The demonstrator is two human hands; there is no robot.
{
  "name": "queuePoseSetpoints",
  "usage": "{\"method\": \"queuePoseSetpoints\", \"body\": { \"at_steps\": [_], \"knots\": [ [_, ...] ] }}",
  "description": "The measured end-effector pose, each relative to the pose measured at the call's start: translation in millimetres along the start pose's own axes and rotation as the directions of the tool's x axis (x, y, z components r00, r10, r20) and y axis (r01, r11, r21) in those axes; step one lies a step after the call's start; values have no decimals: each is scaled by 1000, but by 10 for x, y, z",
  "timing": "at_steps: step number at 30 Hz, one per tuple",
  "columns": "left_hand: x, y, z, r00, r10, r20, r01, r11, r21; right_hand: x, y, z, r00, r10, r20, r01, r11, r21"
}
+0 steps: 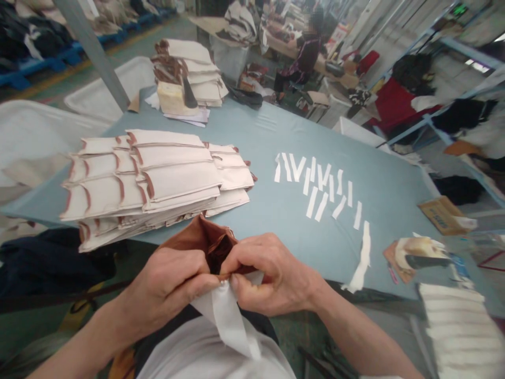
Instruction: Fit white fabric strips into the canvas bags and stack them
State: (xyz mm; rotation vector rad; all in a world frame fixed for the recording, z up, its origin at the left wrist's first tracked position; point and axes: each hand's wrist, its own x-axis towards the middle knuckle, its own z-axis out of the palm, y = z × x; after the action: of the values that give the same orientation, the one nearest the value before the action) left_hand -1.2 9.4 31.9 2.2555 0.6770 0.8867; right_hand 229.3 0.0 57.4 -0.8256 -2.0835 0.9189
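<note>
Close to my body, both hands pinch the edge of a brown fabric pouch (189,234) whose mouth gapes upward. My left hand (169,273) has its thumb and fingers pressed together on the rim. Opposite it, my right hand (268,273) pinches the same rim, the two sets of fingertips almost touching. A white strip (232,321) hangs down from under the fingertips, its top end hidden by them. On the table, left of the pouch, lie stacked cream fabric pieces (177,181) with brown edging. Several short white strips (311,202) are spread to the right.
The blue-grey table (264,226) carries another cream stack (193,63) at its far end. At the right are a cardboard box (444,216), a tape-wrapped block (420,252) and folded cream cloth (461,326). White bins (114,87) stand left. A person (305,58) sits further back.
</note>
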Motion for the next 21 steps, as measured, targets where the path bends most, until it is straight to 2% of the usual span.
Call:
{"method": "queuePoseSetpoints", "body": {
  "at_steps": [4,7,10,14,16,19,21],
  "knots": [
    [91,21,-98,988,-59,144,79,987,-138,19,-83,-94,997,-46,69,55,988,-143],
    [170,85,-176,966,-113,234,140,985,-101,26,-181,-205,979,-16,205,79,950,-304],
    [204,150,-156,977,-105,186,112,993,-25,28,-243,-286,954,37,299,90,911,-402],
    [145,181,-18,999,-11,50,13,999,-48,13,-184,-291,938,24,346,71,963,-261],
    [93,169,18,996,-55,75,66,984,-164,3,-110,-256,946,23,324,31,986,-161],
    [20,140,-5,976,-157,151,203,905,-373,-6,6,-192,961,9,278,-19,999,32],
    [-20,126,-44,961,-203,191,267,865,-425,-14,65,-165,963,26,269,-80,978,192]
  ]
}}
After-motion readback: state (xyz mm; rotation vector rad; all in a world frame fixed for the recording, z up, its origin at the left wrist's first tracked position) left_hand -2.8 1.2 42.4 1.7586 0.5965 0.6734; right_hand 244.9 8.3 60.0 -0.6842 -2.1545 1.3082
